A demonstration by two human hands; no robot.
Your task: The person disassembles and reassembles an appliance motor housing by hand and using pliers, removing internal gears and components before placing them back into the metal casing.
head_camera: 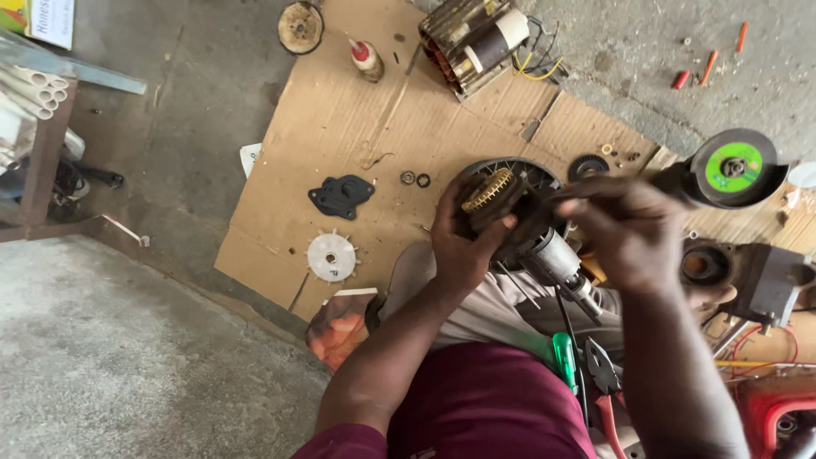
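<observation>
A: What is the left hand (466,246) holding?

B: A dark round motor part with a brass-coloured toothed ring (490,194) on top. The fingers (503,228) are wrapped around it, clamped from below and from the side, over the person's lap.

A: And the right hand (633,234)?

B: It sits just to the right of that part, fingers bunched together. They seem pinched on something thin and dark, but I cannot tell what. Below and between the hands, a grey metal shaft with a cylindrical body (561,263) runs down and to the right, so its long axis slants away from the left hand toward the right wrist.

A: Which hand is nearer the toothed ring?

B: The left; it touches it. The right is close beside it.

A: Around them?

B: A sheet of brown cardboard (340,127) on the concrete floor carries a white plastic fan wheel (331,257), a black flat gasket plate (341,195) and a wound stator block (476,38). An angle grinder with a green-labelled disc (733,167) lies at the right.
</observation>
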